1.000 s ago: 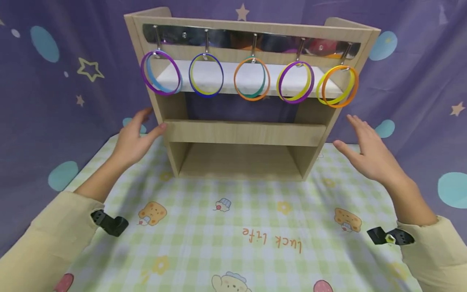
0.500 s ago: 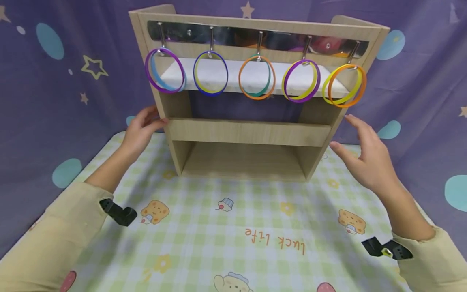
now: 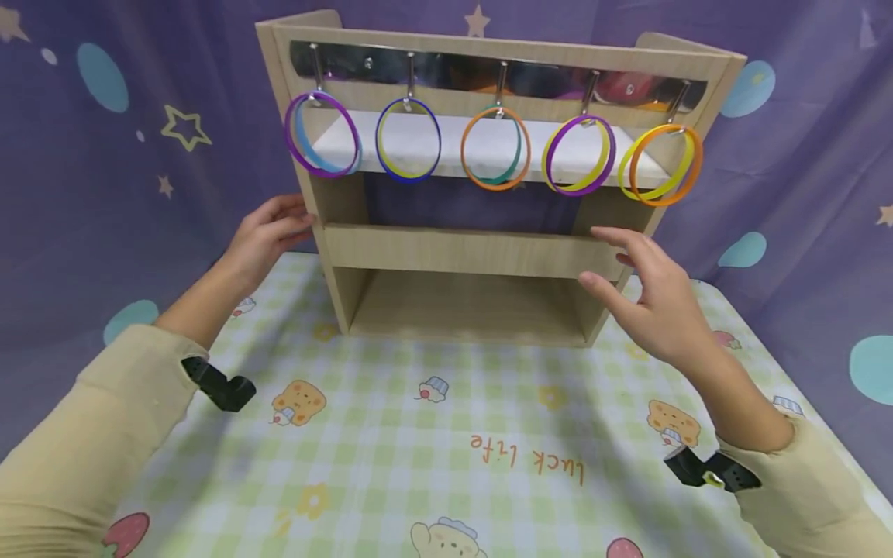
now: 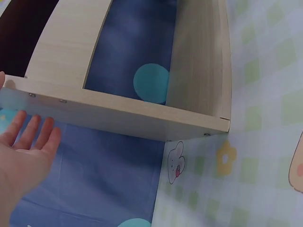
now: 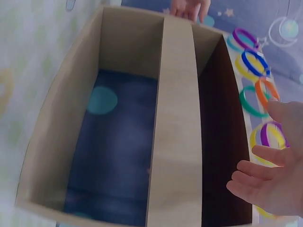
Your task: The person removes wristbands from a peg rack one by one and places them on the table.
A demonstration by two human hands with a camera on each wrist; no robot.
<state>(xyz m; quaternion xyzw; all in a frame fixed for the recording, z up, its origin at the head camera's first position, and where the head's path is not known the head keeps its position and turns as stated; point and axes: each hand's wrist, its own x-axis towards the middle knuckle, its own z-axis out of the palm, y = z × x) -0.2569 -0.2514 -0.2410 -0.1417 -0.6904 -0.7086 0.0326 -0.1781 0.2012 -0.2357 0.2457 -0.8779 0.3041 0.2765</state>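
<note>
A pale wooden shelf unit (image 3: 474,249) stands on the table, with a metal hook strip (image 3: 456,74) across its upper front. Pairs of coloured rings hang from the hooks, among them a purple ring (image 3: 287,143), a blue ring (image 3: 378,147) and an orange ring (image 3: 463,151). My left hand (image 3: 261,240) is at the unit's left side, thumb by the front edge; in the left wrist view its fingers lie alongside the outer panel, and contact is unclear. My right hand (image 3: 652,306) hovers before the unit's right side, fingers extended, holding nothing.
A green checked tablecloth (image 3: 391,449) with cartoon prints covers the table. Behind the unit hangs a purple curtain (image 3: 823,178) with stars and dots. Beneath the rings' level, a white shelf board (image 3: 446,139) spans the unit. Each sleeve carries a small black camera (image 3: 218,384).
My right hand has moved left, from beside the unit to in front of its right side panel. The left hand has come closer against the left side. The rings still hang on their hooks.
</note>
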